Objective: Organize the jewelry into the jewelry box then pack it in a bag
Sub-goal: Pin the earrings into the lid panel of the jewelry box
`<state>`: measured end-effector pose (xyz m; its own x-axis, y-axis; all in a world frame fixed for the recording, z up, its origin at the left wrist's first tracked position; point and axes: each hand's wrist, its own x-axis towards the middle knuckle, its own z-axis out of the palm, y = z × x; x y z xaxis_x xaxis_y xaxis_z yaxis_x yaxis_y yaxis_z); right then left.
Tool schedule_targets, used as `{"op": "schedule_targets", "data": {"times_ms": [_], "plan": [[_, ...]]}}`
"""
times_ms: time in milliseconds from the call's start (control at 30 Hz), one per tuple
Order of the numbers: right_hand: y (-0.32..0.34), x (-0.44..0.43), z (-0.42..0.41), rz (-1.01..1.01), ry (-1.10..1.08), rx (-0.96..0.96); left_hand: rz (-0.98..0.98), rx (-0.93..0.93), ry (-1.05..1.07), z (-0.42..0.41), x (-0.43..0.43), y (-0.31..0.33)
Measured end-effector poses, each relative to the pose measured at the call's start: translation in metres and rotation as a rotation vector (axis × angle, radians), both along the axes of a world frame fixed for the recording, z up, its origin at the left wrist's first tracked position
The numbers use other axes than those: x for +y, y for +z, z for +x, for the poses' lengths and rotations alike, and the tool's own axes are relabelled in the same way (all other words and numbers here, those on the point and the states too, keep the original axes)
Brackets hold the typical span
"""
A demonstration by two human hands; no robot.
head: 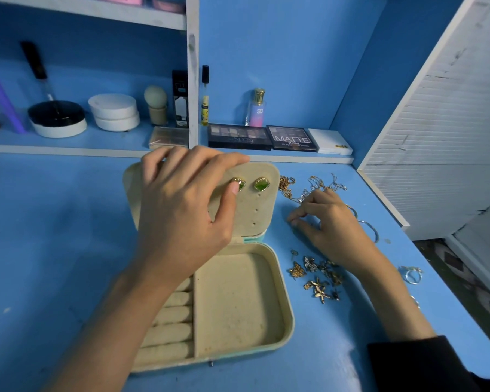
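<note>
Jewelry box (232, 304) open, mid tabletop (54, 250). Left grip (181, 205) curled over lid (259, 213) top edge, thumb on one of green earrings (262, 184). Right grip (326, 219) right of box, fingertips bunched; contents cannot tell. Loose chains (309, 188) far right likely light, tangle-prone: lift gently by one end.

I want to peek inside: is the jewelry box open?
Open. The lid of the jewelry box leans back, held by the left hand, showing beige compartments.

Dim bluish light, soft shadows, wide-angle bending at edges
</note>
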<state>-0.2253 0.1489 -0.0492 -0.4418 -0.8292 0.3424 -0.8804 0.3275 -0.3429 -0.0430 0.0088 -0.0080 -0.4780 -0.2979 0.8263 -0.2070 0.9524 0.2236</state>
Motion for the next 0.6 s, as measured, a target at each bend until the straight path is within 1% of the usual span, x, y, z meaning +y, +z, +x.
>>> {"op": "schedule_targets", "data": {"times_ms": [200, 300, 600], "plan": [[0.0014, 0.0027, -0.0037, -0.064, -0.035, 0.024, -0.001, 0.0, -0.003, -0.0001, 0.0, 0.0003], [0.0035, 0.0049, -0.0042, -0.056, -0.057, 0.02, -0.002, -0.003, -0.003, 0.0001, -0.0001, 0.0004], [0.001, 0.003, -0.0013, -0.032, -0.004, 0.039, -0.001, -0.004, -0.002, 0.0001, -0.0003, 0.0005]]}}
